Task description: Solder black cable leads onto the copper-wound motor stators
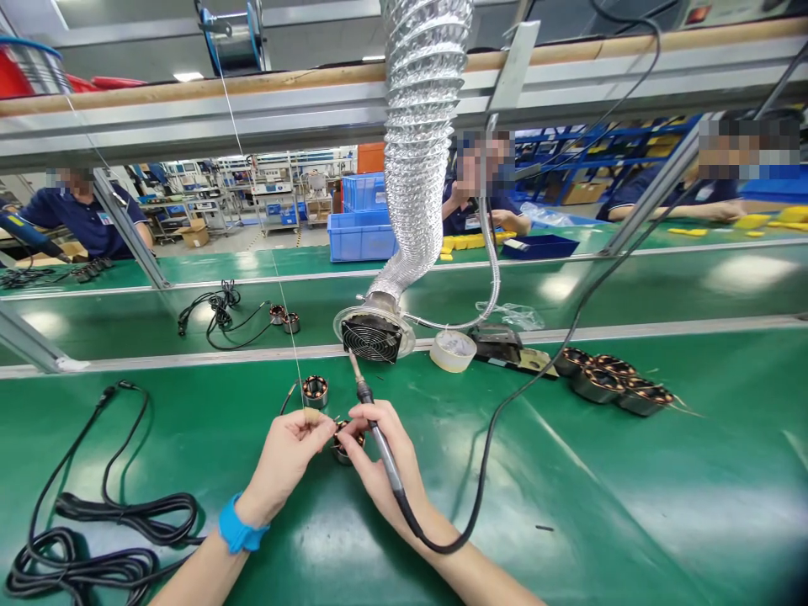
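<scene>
My right hand (377, 459) grips a soldering iron (372, 421) with its tip pointing up and away; its black cable loops off to the right. My left hand (287, 459), with a blue wristband, pinches a thin solder wire (287, 316) that runs up to a spool overhead. Between both hands a small copper-wound motor stator (344, 444) rests on the green bench (568, 505), partly hidden by my fingers. A second stator (314, 390) sits just beyond it.
A fume extractor fan (372, 335) on a silver duct stands behind. A tape roll (453, 350), an iron stand (498, 343) and several stators (615, 383) lie to the right. Black cables (94, 539) coil at left. Other people sit across the line.
</scene>
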Tool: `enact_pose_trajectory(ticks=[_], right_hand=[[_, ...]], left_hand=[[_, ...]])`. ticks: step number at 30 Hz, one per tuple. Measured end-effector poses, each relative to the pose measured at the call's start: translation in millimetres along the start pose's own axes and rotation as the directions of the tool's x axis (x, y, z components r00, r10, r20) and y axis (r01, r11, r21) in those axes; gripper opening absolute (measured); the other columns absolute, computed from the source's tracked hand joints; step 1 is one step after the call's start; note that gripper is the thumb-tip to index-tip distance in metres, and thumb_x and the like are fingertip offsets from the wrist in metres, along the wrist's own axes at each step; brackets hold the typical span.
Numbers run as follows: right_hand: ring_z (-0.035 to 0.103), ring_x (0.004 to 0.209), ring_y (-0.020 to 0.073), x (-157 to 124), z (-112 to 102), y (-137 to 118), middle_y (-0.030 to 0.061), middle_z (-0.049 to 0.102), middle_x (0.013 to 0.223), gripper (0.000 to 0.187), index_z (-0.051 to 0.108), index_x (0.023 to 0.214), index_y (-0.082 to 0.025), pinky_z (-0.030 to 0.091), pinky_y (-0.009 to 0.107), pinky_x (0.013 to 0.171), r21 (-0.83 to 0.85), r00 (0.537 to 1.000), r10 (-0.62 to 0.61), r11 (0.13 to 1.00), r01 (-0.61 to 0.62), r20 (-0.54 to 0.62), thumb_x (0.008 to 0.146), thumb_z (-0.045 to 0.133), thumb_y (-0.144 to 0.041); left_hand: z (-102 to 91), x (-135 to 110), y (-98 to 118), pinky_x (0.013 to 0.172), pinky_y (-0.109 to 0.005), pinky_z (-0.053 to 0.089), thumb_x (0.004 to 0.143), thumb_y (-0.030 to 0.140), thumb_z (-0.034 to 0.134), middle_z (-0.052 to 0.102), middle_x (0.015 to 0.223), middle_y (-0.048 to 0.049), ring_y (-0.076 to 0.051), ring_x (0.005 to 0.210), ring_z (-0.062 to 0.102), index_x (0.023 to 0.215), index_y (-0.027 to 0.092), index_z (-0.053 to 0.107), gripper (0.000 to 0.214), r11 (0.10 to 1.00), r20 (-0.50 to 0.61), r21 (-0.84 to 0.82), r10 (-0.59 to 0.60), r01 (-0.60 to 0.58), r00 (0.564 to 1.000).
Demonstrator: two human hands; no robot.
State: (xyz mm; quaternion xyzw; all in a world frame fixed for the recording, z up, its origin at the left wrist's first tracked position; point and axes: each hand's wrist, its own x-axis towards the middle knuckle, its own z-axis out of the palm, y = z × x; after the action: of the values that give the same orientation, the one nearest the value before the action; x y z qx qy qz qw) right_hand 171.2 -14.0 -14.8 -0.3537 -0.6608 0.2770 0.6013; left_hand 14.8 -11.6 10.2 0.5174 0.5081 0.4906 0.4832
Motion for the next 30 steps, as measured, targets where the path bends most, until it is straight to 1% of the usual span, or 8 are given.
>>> enact_pose_trajectory(ticks=[4, 7, 13, 16, 20, 23, 26, 30], right_hand=[[0.063, 0.107, 0.0224, 2, -5, -7, 0.0071, 0.057, 0.113, 0.031, 0.058, 0.114, -0.029, 0.056, 0.037, 0.09, -0.108, 0.984, -0.176, 0.978, 0.178, 0.028, 0.088, 0.066, -0.014], [0.064, 0.105, 0.0207, 2, -6, -8, 0.006, 0.058, 0.108, 0.026, 0.059, 0.109, -0.029, 0.056, 0.036, 0.089, -0.108, 0.976, -0.213, 0.97, 0.217, 0.043, 0.092, 0.058, -0.01], [0.066, 0.072, 0.0141, 4, -7, -3, 0.0013, 0.057, 0.096, 0.026, 0.056, 0.107, -0.028, 0.057, 0.03, 0.073, 0.008, 0.998, -0.054, 0.999, 0.054, 0.022, 0.088, 0.061, -0.01], [0.065, 0.071, 0.014, 4, -6, -1, -0.0002, 0.056, 0.091, 0.027, 0.057, 0.107, -0.028, 0.056, 0.028, 0.068, 0.037, 0.999, -0.013, 0.999, 0.011, 0.051, 0.087, 0.062, -0.01], [0.065, 0.074, 0.0141, 0, -2, 3, 0.0017, 0.056, 0.094, 0.022, 0.059, 0.106, -0.027, 0.057, 0.027, 0.071, -0.01, 0.997, -0.06, 0.998, 0.061, 0.055, 0.09, 0.059, -0.011], [0.065, 0.075, 0.0134, 0, -1, 4, 0.0026, 0.056, 0.095, 0.019, 0.061, 0.106, -0.025, 0.057, 0.026, 0.072, -0.048, 0.995, -0.088, 0.995, 0.09, 0.054, 0.092, 0.056, -0.012], [0.066, 0.076, 0.0139, 3, -7, 3, 0.0028, 0.059, 0.092, 0.017, 0.064, 0.105, -0.025, 0.056, 0.025, 0.07, -0.079, 0.995, -0.095, 0.992, 0.095, 0.001, 0.094, 0.056, -0.015], [0.067, 0.064, 0.0129, 6, -20, -1, 0.0012, 0.068, 0.082, 0.018, 0.068, 0.109, -0.023, 0.055, 0.023, 0.062, -0.066, 1.0, -0.012, 0.998, 0.011, -0.022, 0.097, 0.055, -0.022]], left_hand=[[4.3, -4, -3, 0.064, -0.024, 0.044, 0.073, 0.029, 0.074, 0.063, 0.068, -0.0011, -0.014, 0.065, 0.053, 0.071, 0.015, 0.067, 0.016, 1.0, 0.136, 0.024, 0.014, -0.017, 0.991], [6.8, -9, -3, 0.061, -0.023, 0.039, 0.078, 0.03, 0.07, 0.057, 0.063, 0.0011, -0.012, 0.061, 0.047, 0.066, 0.015, 0.062, 0.021, 0.996, 0.225, 0.077, 0.026, -0.044, 0.974], [-3.5, -7, 13, 0.064, -0.025, 0.038, 0.077, 0.043, 0.073, 0.059, 0.065, -0.0006, -0.014, 0.065, 0.048, 0.068, 0.016, 0.066, 0.03, 0.997, 0.256, 0.077, -0.048, 0.029, 0.966], [-6.7, -4, 17, 0.059, -0.024, 0.035, 0.074, 0.048, 0.075, 0.055, 0.062, 0.001, -0.012, 0.06, 0.044, 0.064, 0.016, 0.062, 0.035, 0.995, 0.263, 0.048, -0.097, 0.088, 0.96], [-2.3, -5, 14, 0.046, -0.023, 0.017, 0.069, 0.048, 0.075, 0.04, 0.054, 0.0075, -0.007, 0.048, 0.026, 0.068, 0.017, 0.059, 0.035, 0.975, 0.175, 0.011, -0.221, 0.223, 0.959], [0.0, -4, 10, 0.046, -0.023, 0.014, 0.067, 0.042, 0.074, 0.039, 0.054, 0.0078, -0.006, 0.048, 0.022, 0.064, 0.017, 0.058, 0.03, 0.985, 0.062, -0.007, -0.172, 0.173, 0.983], [-2.1, 1, 4, 0.046, -0.024, 0.013, 0.065, 0.038, 0.072, 0.041, 0.055, 0.0079, -0.005, 0.047, 0.021, 0.063, 0.016, 0.058, 0.026, 0.987, -0.042, -0.025, -0.158, 0.157, 0.987], [-5.7, 7, -3, 0.045, -0.024, 0.012, 0.063, 0.035, 0.07, 0.041, 0.053, 0.0087, -0.005, 0.045, 0.021, 0.063, 0.017, 0.057, 0.023, 0.983, -0.086, -0.043, -0.184, 0.181, 0.979]])
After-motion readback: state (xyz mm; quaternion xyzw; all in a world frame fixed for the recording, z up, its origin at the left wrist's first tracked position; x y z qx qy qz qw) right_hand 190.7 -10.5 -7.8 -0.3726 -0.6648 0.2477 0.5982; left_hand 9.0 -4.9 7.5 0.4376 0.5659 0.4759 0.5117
